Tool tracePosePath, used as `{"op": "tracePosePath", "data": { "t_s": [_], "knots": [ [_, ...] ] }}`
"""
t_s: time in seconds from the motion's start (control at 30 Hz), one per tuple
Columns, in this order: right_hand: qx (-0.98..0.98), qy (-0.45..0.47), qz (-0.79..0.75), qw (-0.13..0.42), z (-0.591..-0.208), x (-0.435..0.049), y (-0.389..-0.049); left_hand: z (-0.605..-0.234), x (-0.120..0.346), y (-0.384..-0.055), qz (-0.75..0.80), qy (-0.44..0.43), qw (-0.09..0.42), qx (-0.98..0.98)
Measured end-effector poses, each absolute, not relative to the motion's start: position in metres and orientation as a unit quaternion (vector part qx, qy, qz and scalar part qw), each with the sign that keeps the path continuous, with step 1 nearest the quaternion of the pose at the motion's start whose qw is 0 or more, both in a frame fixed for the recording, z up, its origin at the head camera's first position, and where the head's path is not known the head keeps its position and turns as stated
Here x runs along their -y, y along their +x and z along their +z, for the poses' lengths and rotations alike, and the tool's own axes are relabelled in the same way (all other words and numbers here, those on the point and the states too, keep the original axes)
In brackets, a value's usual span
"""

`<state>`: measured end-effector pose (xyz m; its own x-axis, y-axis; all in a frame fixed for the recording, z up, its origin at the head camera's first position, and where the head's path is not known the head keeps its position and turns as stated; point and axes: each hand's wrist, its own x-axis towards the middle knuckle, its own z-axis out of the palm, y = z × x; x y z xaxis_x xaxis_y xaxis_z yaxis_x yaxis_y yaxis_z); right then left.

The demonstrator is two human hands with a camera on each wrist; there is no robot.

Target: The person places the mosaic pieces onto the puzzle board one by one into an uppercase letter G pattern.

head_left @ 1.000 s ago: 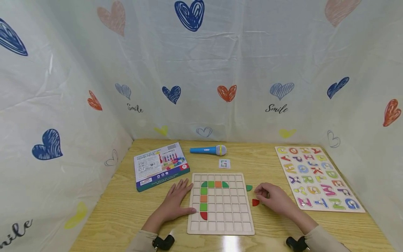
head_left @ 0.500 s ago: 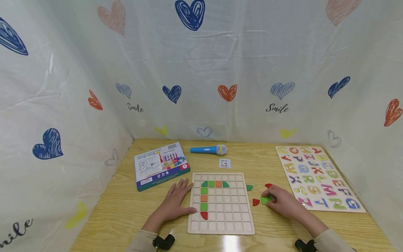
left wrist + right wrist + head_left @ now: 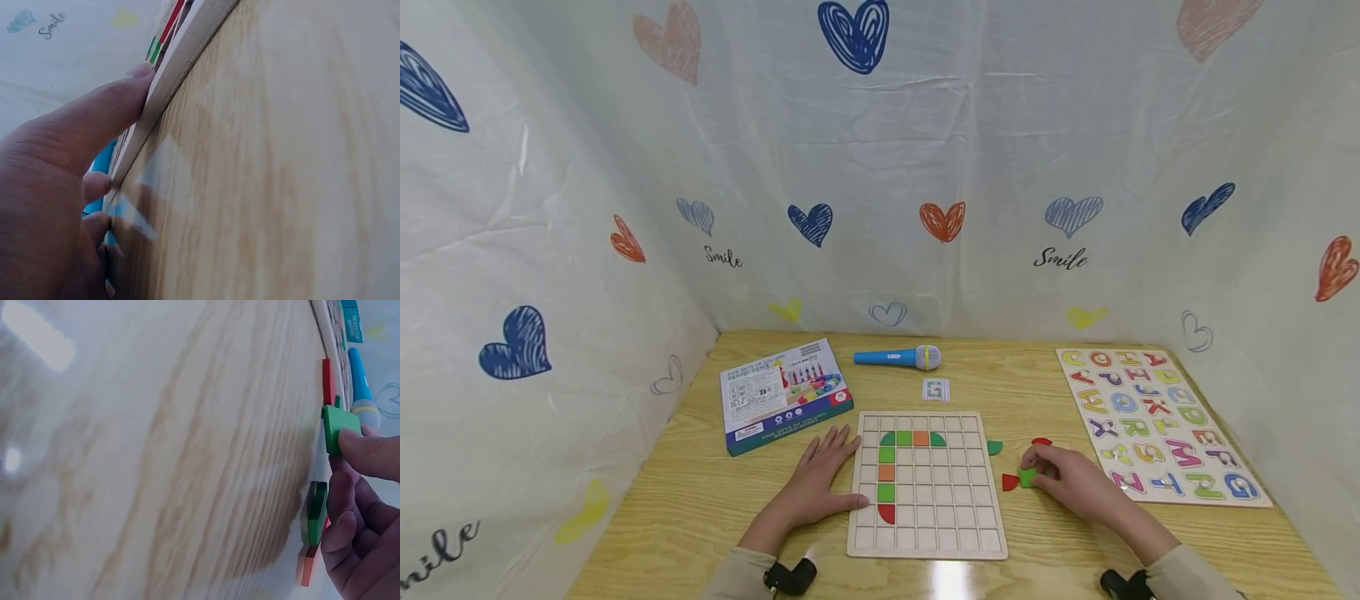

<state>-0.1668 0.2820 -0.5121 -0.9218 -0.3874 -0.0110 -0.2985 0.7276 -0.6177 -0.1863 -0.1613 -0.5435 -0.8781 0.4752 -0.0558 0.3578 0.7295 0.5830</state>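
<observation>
My right hand [image 3: 1063, 475] pinches a green square tile [image 3: 340, 425] between thumb and fingers, just right of the grid board. Beside that tile lies a red quarter-round piece [image 3: 1010, 482]. Another green piece [image 3: 317, 514] and an orange one [image 3: 307, 565] sit under the hand in the right wrist view. My left hand [image 3: 818, 479] rests with fingers spread at the left edge of the wooden grid board [image 3: 940, 542], its thumb touching the rim. On the board, green, orange and red pieces form a row across and a column down, the red quarter-round [image 3: 887, 513] lowest.
A green quarter-round [image 3: 995, 447] lies by the board's right edge, and a red piece [image 3: 1041, 441] behind the right hand. A box [image 3: 786, 392], blue toy microphone [image 3: 887, 358] and small pattern card [image 3: 936, 389] are farther back. An alphabet board [image 3: 1157, 429] stands to the right.
My right hand has moved right, away from the board, and now pinches the green square tile, drawn slightly left since half a second ago. A red piece behind it came into view. The left hand stays put.
</observation>
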Motion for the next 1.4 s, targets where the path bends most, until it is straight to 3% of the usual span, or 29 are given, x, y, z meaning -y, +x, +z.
{"op": "tracePosePath", "data": {
  "t_s": [0.37,0.73,1.4],
  "knots": [
    [-0.890,-0.181,-0.413,0.063,-0.514,-0.268,-0.170,-0.544,0.161,-0.187,0.292,0.224,0.102,-0.924],
    [-0.879,-0.175,-0.437,0.081,-0.519,-0.217,-0.169,-0.542,0.161,-0.186,0.291,0.227,0.100,-0.924],
    [-0.859,-0.256,-0.430,0.110,-0.521,-0.126,-0.159,-0.543,0.161,-0.186,0.295,0.223,0.100,-0.924]
  ]
}}
